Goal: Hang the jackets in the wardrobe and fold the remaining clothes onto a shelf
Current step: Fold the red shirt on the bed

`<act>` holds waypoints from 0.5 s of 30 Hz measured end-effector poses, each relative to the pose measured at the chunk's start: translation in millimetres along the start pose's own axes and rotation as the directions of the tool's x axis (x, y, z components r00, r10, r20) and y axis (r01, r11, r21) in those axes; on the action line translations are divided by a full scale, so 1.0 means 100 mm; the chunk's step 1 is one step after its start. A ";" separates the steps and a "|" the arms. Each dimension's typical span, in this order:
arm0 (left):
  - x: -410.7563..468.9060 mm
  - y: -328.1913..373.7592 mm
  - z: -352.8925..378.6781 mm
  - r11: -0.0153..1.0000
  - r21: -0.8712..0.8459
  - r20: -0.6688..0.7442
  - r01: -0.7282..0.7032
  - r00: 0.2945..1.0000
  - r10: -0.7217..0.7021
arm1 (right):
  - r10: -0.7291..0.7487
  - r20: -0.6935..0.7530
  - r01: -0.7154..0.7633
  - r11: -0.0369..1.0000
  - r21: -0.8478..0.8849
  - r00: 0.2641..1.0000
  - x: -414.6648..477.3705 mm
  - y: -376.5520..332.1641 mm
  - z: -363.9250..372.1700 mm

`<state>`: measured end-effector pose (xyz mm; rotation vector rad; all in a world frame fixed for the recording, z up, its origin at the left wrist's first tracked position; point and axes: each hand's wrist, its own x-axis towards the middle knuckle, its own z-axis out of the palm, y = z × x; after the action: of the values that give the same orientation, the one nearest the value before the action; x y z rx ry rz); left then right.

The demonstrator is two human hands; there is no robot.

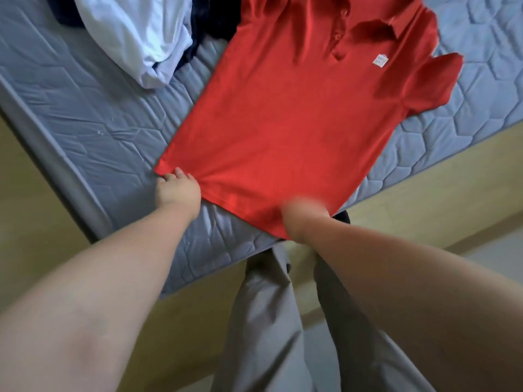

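Across the middle of the frame a red polo shirt (285, 131) is laid out front side up on a grey quilted mattress (93, 114), with its collar toward the top edge and its hem toward the bottom centre. A buttoned placket (338, 38) is seen below the collar, and a small white label (380, 60) is sewn on the chest at the upper right. One short sleeve is spread out toward the right edge of the frame.

At the lower left corner of the hem, the cloth is gripped by the left hand (177, 189); its fingers are curled onto the fabric, and creases are drawn from that corner into the shirt. Further right along the hem, just below the frame's centre, the right hand (305, 216) is placed at the shirt's edge. It is heavily blurred, so whether its fingers are clenched on the cloth or merely laid against it cannot be told. Both forearms are stretched up from the bottom corners of the frame.

At the upper left a crumpled white garment (133, 32) is piled on the mattress, and a dark navy garment (209, 21) is lodged beside and partly beneath it, just touching the shirt's left shoulder. Grey trousers (263, 321) worn by the person are seen at the bottom centre, standing against the mattress corner.
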<state>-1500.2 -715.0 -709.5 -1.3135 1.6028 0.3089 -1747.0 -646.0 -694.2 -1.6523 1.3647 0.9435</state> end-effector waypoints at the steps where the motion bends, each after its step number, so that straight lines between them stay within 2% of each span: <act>1: -0.05 0.08 -0.15 1.000 -0.015 -0.011 0.014 1.000 -0.014 | 0.035 -0.028 -0.034 0.999 0.037 0.999 -0.02 0.11 -0.13; 4: -0.18 0.39 -0.68 0.994 -0.094 -0.075 -0.051 0.996 0.044 | 0.143 -0.122 -0.127 0.983 0.131 0.982 -0.11 0.56 -0.52; 9: -0.18 1.08 -1.72 0.920 -0.254 -0.206 -0.298 0.946 0.250 | 0.376 -0.229 -0.295 0.899 0.324 0.898 -0.07 1.61 -1.06; 12: -0.01 1.59 -2.30 0.836 -0.364 -0.287 -0.410 0.904 0.318 | 0.489 -0.325 -0.331 0.837 0.435 0.810 0.10 2.34 -1.28; 15: 0.26 2.12 -2.79 0.739 -0.471 -0.399 -0.482 0.863 0.309 | 0.595 -0.434 -0.282 0.753 0.594 0.676 0.37 3.01 -1.47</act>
<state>-1823.8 -848.7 -678.7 -1.4774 2.1629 0.9539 -2029.0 -830.7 -698.0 -1.2578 2.3234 0.2345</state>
